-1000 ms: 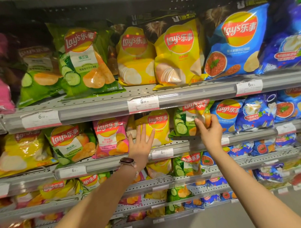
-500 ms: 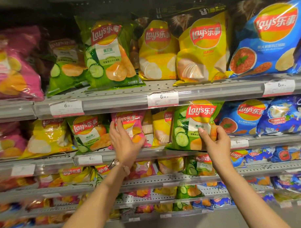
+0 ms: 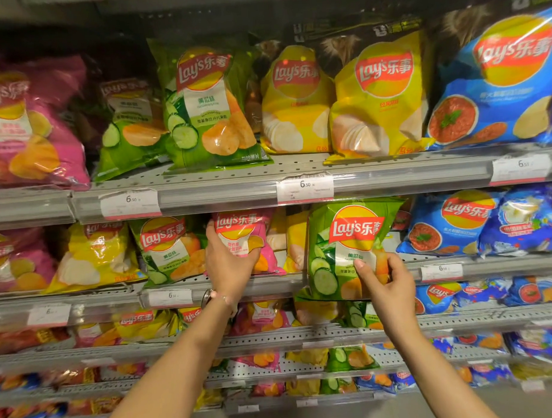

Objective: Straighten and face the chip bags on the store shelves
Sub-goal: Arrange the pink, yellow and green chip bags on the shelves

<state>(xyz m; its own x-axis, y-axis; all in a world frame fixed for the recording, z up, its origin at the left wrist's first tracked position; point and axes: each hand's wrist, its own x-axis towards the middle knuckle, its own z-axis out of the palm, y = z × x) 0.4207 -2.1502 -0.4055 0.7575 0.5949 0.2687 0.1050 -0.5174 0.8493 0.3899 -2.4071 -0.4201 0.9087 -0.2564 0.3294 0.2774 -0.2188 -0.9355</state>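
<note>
Chip bags, all Lay's, fill several tiers of grey perforated store shelving. On the second shelf (image 3: 302, 284) the person's left hand (image 3: 228, 263) grips a small pink bag (image 3: 243, 238) from its left side, fingers curled behind the pack and thumb (image 3: 253, 256) across its front. The bag stands upright on the shelf, logo facing outward, between a green cucumber bag (image 3: 169, 248) on its left and a yellow bag (image 3: 296, 239) on its right. A bracelet (image 3: 220, 296) and a watch sit on the left wrist.

The right hand (image 3: 388, 287) pinches a larger green cucumber-flavour bag (image 3: 345, 247) at its lower right corner, thumb (image 3: 363, 270) on the front face and the other fingers wrapped round the edge. This bag sits forward of the shelf lip, its bottom hanging below the price rail, its top nearly touching the shelf above, and its face turned slightly left.

Blue bags (image 3: 447, 224) stand just right of it. On the top shelf (image 3: 236, 175), pink, green, yellow and blue bags lean at differing angles. White price tags (image 3: 304, 187) marked 6.50 are clipped along the rails. Lower tiers hold smaller, blurred packs.
</note>
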